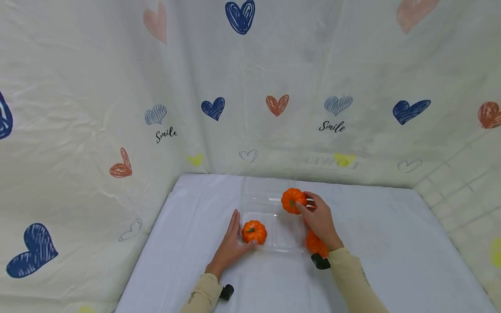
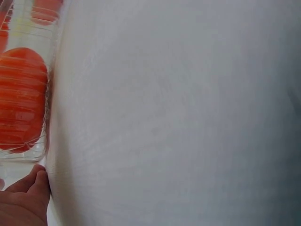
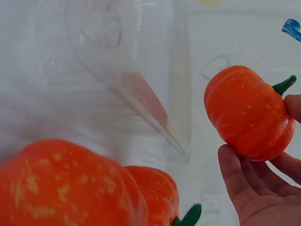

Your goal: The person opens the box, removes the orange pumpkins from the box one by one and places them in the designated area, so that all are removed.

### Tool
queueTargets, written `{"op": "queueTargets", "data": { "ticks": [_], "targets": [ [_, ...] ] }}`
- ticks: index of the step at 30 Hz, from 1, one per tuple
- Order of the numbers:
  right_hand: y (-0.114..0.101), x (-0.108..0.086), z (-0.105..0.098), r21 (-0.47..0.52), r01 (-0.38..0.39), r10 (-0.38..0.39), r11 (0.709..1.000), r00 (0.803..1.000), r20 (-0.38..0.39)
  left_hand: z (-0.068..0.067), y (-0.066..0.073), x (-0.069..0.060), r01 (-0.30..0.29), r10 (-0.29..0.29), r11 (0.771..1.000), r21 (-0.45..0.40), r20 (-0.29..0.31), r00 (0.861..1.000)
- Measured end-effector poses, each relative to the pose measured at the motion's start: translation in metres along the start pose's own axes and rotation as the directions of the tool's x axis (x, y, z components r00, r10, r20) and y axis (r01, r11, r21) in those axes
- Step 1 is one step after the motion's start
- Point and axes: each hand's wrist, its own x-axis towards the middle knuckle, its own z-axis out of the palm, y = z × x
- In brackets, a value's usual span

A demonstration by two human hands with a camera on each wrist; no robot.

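Note:
In the head view my right hand (image 1: 320, 217) holds a small orange toy pumpkin (image 1: 292, 201) up over the back right of a clear plastic box (image 1: 282, 232). The right wrist view shows that pumpkin (image 3: 249, 113) with its green stem, between thumb and fingers. A second pumpkin (image 1: 254, 232) sits inside the box at the left. My left hand (image 1: 231, 248) rests along the box's left side, fingers fairly straight, thumb at the front edge. In the left wrist view, only part of the left hand (image 2: 30, 195) shows, close to the box's corner.
Beyond the box's right side lie more orange pumpkins (image 1: 316, 244), partly hidden by my right arm. The box's clear lid (image 1: 260, 191) stands open at the back. A white cloth covers the table (image 1: 375, 243), and a curtain with hearts (image 1: 242, 65) hangs behind it.

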Motion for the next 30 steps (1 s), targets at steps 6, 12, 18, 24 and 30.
{"op": "queueTargets", "data": {
  "ticks": [6,12,18,24,30],
  "targets": [
    [0.003,-0.001,-0.014,-0.004,0.000,0.000,1.000,0.999,-0.036,0.001,-0.001,0.000,-0.008,0.008,1.000,0.005,-0.009,1.000],
    [0.007,-0.004,-0.024,0.001,-0.043,0.043,0.999,0.997,-0.057,0.002,-0.003,-0.001,-0.005,0.005,1.000,0.005,0.000,1.000],
    [0.011,-0.009,-0.032,0.005,-0.092,0.092,0.996,0.990,-0.106,0.003,-0.001,-0.003,-0.011,0.011,1.000,0.013,0.000,1.000],
    [0.017,-0.011,-0.045,0.025,-0.084,0.087,0.996,0.981,-0.175,0.000,0.003,-0.001,-0.022,0.022,1.000,0.018,-0.003,1.000],
    [0.026,-0.012,-0.055,0.016,-0.097,0.098,0.995,0.970,-0.220,0.000,0.002,-0.002,0.010,-0.010,0.999,0.037,0.009,1.000]
  ]
}}
